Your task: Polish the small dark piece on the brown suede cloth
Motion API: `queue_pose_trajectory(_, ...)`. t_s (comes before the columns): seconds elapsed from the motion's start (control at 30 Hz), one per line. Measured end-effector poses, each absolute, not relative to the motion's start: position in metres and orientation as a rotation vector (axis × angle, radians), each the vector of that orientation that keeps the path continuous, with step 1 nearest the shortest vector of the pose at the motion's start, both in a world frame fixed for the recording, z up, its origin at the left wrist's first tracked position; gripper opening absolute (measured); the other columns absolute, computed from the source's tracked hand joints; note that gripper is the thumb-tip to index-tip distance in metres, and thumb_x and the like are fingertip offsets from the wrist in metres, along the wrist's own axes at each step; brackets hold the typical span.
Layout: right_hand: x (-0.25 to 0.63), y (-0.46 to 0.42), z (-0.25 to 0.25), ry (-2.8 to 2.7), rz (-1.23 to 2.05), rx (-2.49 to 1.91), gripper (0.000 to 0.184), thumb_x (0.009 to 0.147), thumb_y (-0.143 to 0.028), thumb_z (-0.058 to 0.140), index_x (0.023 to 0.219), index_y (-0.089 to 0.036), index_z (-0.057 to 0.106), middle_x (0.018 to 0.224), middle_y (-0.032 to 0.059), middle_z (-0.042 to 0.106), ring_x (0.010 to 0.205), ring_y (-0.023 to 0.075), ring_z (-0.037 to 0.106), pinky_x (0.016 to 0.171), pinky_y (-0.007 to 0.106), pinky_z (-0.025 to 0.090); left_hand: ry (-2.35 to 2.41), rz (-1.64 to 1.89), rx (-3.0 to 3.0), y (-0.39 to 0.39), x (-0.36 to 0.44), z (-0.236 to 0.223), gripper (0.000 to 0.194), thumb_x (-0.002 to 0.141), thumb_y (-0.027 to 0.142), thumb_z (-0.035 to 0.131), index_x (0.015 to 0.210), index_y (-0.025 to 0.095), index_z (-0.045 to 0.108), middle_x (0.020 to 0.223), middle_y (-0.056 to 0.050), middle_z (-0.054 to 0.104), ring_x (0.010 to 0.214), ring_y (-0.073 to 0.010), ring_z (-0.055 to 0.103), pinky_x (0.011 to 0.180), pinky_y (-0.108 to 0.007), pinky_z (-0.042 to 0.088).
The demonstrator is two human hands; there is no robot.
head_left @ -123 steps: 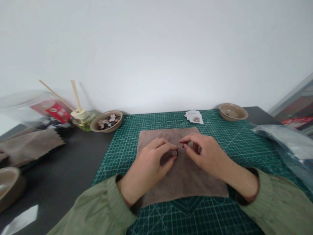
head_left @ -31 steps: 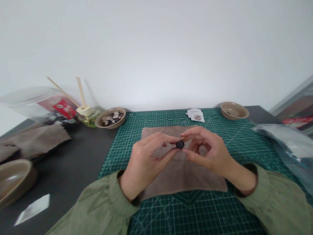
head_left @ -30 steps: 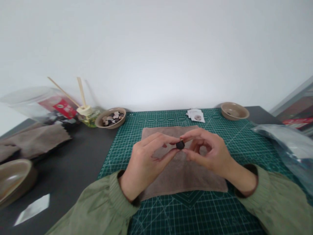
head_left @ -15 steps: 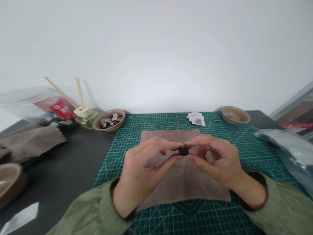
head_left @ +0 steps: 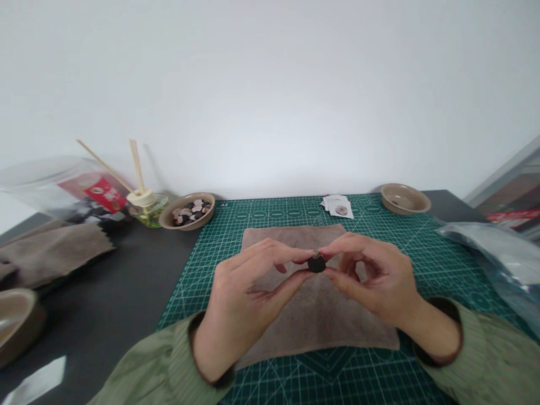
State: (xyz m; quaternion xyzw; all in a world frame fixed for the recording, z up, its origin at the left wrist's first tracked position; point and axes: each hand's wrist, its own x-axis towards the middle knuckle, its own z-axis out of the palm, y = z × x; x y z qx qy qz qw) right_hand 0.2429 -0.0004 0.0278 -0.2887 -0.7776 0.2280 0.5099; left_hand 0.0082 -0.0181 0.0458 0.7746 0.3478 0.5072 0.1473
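Between both hands, above a brown cloth (head_left: 320, 320), is a small dark lump (head_left: 316, 264) with a rounded underside; its exact kind is too small to tell. My left hand (head_left: 253, 298) pinches it from the left with thumb and index finger. From the right, the thumb and index finger of my right hand (head_left: 375, 275) grip the same piece. Fingertips cover its sides, and a little lighter brown shows at its top. The cloth lies spread on a green cutting mat (head_left: 270, 205).
At the back left, a bowl (head_left: 189, 226) holds several dark and pinkish pieces beside a reed diffuser (head_left: 145, 205). Small cards (head_left: 337, 206) and another bowl (head_left: 405, 208) stand at the back right. A clear plastic bag (head_left: 493, 242) lies right; folded brown cloth (head_left: 59, 247) lies left.
Both hands keep their pinch on the dark lump, which seems slightly tilted compared with before. The camera view has shifted very slightly; the surroundings are otherwise the same.
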Motion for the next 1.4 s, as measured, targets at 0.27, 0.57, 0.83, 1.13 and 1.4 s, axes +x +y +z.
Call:
queue_pose_trajectory(0.27, 0.242, 0.003, 0.029, -1.953, 0.583, -0.844, 0.019, 0.098, -0.030, 0.081, 0.117, -0.028, 0.080, 0.093, -0.0016, 0.082, 0.061, 0.0091, 0.064, 0.053, 0.022, 0.048, 1.023, 1.392, 2.208, -0.011, 0.007, 0.037, 0.024, 0.090, 0.011, 0.087, 0.106, 0.026, 0.079, 0.113, -0.001, 0.084, 0.107, -0.0190, 0.080, 0.096, -0.032, 0.064)
queue_pose_trajectory(0.57, 0.255, 0.027, 0.014, -2.207, 0.336, -1.380, 0.013, 0.095, -0.027, 0.078, 0.108, -0.022, 0.079, 0.096, 0.0028, 0.076, 0.079, 0.0182, 0.067, 0.073, 0.034, 0.047, 1.206, 0.955, 2.258, 0.006, 0.005, 0.014, 0.027, 0.085, 0.004, 0.086, 0.101, 0.025, 0.080, 0.095, 0.002, 0.080, 0.082, -0.0169, 0.077, 0.075, -0.028, 0.061)
queue_pose_trajectory(0.83, 0.267, 0.031, 0.018, -2.314, 0.368, -1.417, 0.027, 0.090, -0.034, 0.087, 0.112, -0.022, 0.078, 0.108, 0.0041, 0.072, 0.076, 0.0165, 0.064, 0.072, 0.034, 0.046, 1.216, 0.747, 2.271, 0.006, 0.003, 0.015, 0.026, 0.096, 0.022, 0.081, 0.121, 0.029, 0.084, 0.110, -0.004, 0.078, 0.089, -0.0188, 0.074, 0.079, -0.032, 0.060)
queue_pose_trajectory(1.13, 0.262, 0.028, 0.020, -2.275, 0.437, -1.320, 0.008, 0.090, -0.014, 0.074, 0.093, -0.021, 0.076, 0.096, 0.0019, 0.073, 0.073, 0.0142, 0.061, 0.069, 0.030, 0.042, 1.141, 0.873, 2.234, 0.004, 0.012, 0.010, 0.009, 0.095, 0.018, 0.081, 0.100, 0.026, 0.080, 0.109, -0.002, 0.081, 0.113, -0.0253, 0.073, 0.103, -0.044, 0.056)
queue_pose_trajectory(1.4, 0.260, 0.026, 0.025, -2.227, 0.471, -1.258, 0.010, 0.091, -0.017, 0.073, 0.097, -0.022, 0.080, 0.085, 0.0003, 0.073, 0.074, 0.0156, 0.061, 0.069, 0.030, 0.041, 1.109, 0.815, 2.222, 0.000, 0.012, 0.013, 0.024, 0.088, 0.010, 0.082, 0.103, 0.028, 0.081, 0.108, 0.000, 0.081, 0.108, -0.0245, 0.075, 0.097, -0.041, 0.059)
